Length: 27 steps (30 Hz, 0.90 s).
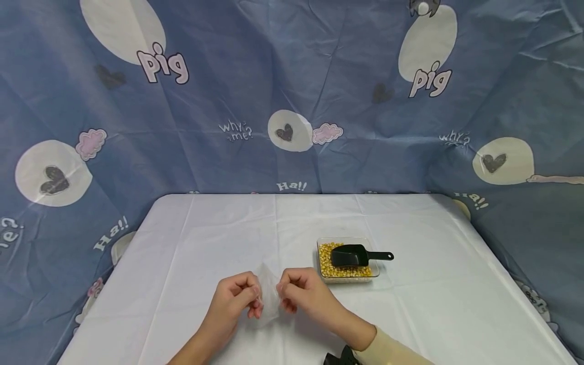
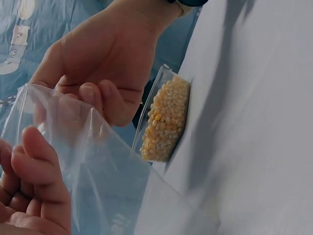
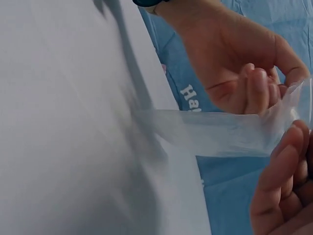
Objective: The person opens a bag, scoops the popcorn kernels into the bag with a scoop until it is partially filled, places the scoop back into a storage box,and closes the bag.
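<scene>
A clear plastic bag (image 1: 269, 299) hangs between the two hands, low over the table in the head view. At its left edge the left hand (image 1: 233, 300) pinches the film between thumb and curled fingers. On the opposite edge the right hand (image 1: 306, 296) pinches it in the same way. The left wrist view shows the bag (image 2: 115, 171) spread as a thin sheet, with the right hand (image 2: 110, 63) behind it. Seen from the right wrist, the bag (image 3: 215, 134) looks narrow and stretches down towards the white cloth.
Just beyond the right hand stands a clear box (image 1: 376, 271) of yellow corn kernels (image 1: 326, 261). A black scoop (image 1: 351, 255) lies on the kernels, its handle jutting over the right rim. White cloth (image 1: 219, 228) covers the table; a blue printed curtain (image 1: 228, 76) hangs behind.
</scene>
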Each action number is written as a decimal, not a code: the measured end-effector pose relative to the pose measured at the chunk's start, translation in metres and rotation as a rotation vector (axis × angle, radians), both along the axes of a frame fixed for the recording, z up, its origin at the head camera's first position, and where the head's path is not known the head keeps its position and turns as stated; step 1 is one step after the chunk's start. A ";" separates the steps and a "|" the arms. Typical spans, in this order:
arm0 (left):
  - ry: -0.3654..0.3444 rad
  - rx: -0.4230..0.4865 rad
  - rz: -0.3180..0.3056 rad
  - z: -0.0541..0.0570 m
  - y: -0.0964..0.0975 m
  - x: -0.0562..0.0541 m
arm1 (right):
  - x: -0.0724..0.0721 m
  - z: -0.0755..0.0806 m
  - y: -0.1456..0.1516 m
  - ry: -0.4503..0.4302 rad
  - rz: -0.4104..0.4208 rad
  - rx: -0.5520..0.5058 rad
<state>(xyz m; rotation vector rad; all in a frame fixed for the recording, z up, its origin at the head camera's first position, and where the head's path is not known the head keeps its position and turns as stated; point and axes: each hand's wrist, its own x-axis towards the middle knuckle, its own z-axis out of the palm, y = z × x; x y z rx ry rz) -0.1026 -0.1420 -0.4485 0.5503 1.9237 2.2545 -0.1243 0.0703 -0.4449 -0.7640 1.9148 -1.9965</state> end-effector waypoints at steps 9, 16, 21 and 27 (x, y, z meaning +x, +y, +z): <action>0.005 -0.093 0.139 0.001 -0.003 -0.002 | -0.003 0.006 0.005 0.027 -0.142 0.097; 0.058 -0.174 0.272 0.008 -0.003 0.001 | -0.005 0.008 0.007 0.118 -0.259 0.160; 0.087 -0.270 0.385 0.010 -0.002 0.002 | -0.001 0.019 0.005 0.084 -0.315 0.165; 0.108 -0.304 0.425 0.009 -0.001 0.002 | 0.006 0.033 0.004 0.089 -0.343 0.155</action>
